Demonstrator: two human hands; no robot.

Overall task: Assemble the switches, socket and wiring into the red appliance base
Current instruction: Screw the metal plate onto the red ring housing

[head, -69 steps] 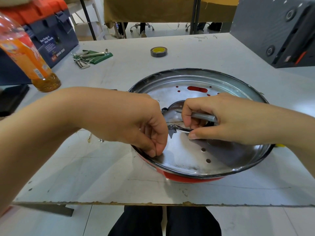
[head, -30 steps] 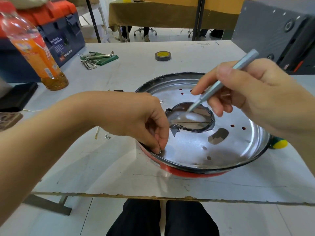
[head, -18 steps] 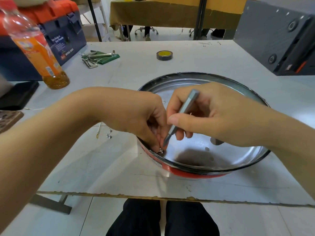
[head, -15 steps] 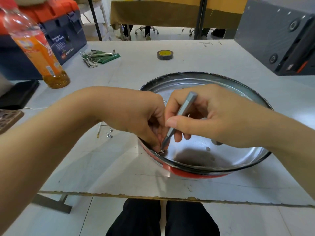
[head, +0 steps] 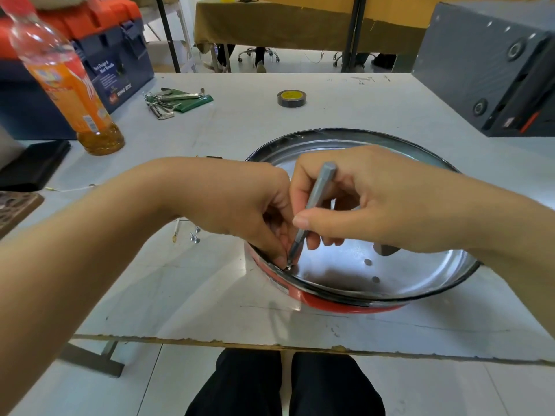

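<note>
The red appliance base (head: 339,304) sits on the white table, its top covered by a shiny round metal plate (head: 360,271) with small holes. My right hand (head: 369,205) grips a slim grey screwdriver (head: 315,199), its tip standing on a small screw (head: 289,267) at the plate's near-left rim. My left hand (head: 240,205) pinches that screw with fingertips right beside the driver tip. The plate's central opening is hidden behind my hands.
Loose screws (head: 194,235) lie left of the base. Further off are an orange drink bottle (head: 69,85), a blue and orange toolbox (head: 114,55), hex keys (head: 174,100), a tape roll (head: 291,98) and a grey box (head: 492,64) at right. The table's front edge (head: 270,345) is close.
My right hand lifted the screwdriver out of the plate's middle, swung it over and set its tip on the screw held by my left hand. The left hand stayed at the rim.
</note>
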